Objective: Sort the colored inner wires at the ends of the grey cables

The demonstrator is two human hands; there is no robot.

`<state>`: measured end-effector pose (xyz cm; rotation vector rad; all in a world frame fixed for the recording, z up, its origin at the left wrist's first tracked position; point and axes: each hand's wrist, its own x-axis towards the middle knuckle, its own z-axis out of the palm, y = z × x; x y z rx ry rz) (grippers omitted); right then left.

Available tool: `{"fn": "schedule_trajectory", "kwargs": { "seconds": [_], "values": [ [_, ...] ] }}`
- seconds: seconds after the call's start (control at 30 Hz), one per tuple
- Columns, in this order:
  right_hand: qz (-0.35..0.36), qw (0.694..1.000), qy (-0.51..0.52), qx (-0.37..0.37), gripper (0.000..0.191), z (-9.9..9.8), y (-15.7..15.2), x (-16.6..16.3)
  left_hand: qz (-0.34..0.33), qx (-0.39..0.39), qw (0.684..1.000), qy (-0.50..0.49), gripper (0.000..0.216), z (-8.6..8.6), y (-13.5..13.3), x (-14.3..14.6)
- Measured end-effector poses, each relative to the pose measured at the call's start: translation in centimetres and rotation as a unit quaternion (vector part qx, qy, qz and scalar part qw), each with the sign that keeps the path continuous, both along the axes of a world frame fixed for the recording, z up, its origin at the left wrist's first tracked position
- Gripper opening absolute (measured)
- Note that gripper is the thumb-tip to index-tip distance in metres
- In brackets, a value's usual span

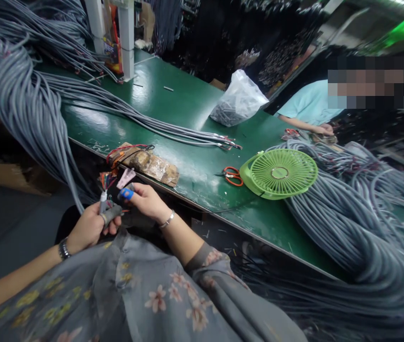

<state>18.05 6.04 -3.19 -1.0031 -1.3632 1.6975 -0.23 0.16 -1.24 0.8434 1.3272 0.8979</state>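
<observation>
Cable point(103, 201) | left hand point(89, 225) clamped on it | right hand point(148, 202): grip unclear | package point(112, 52) lettering illegible

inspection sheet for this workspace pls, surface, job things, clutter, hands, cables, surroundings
Surface: green table, small scraps on it
Job things: grey cable end with coloured wires fanned out
Clutter: orange-handled scissors beside a green fan; plastic bag farther back
Hands: left hand grips the cable end; right hand, blue wrap on one digit, is close by, grip unclear
Cables: thick grey bundles drape over the near edge at both sides
Surroundings: another person across the table
</observation>
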Motion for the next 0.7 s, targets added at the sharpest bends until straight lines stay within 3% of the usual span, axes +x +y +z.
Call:
{"fn": "schedule_trajectory", "kwargs": {
  "seconds": [0.1, 0.23, 0.33, 0.47, 0.53, 0.7],
  "values": [
    [-0.039, 0.998, 0.021, -0.052, 0.055, -0.6, -0.9, 0.2, 0.071, 0.001, 0.997, -0.037, 0.035, -0.2, -0.1, 0.2],
    [-0.055, 0.994, 0.069, -0.069, 0.053, -1.9, -2.6, -0.9, 0.086, 0.013, 0.995, -0.042, 0.033, -0.4, 0.0, 0.5],
    [-0.084, 0.991, 0.095, -0.043, 0.048, -2.2, -3.0, -1.6, 0.05, 0.023, 0.998, -0.035, 0.031, -0.4, 0.0, 0.4],
    [-0.008, 0.994, 0.097, -0.043, 0.051, -1.7, -2.2, -1.7, -0.048, 0.022, 0.998, 0.016, 0.026, -0.5, -0.1, -0.2],
    [0.009, 0.996, 0.082, -0.044, 0.05, -1.4, -1.7, -1.8, -0.06, 0.02, 0.998, 0.031, 0.027, -0.6, -0.3, -0.5],
    [-0.05, 0.996, 0.054, -0.047, 0.05, -1.0, -1.1, -2.2, 0.034, 0.012, 0.998, -0.045, 0.033, -0.5, -0.4, -0.2]
  ]
}}
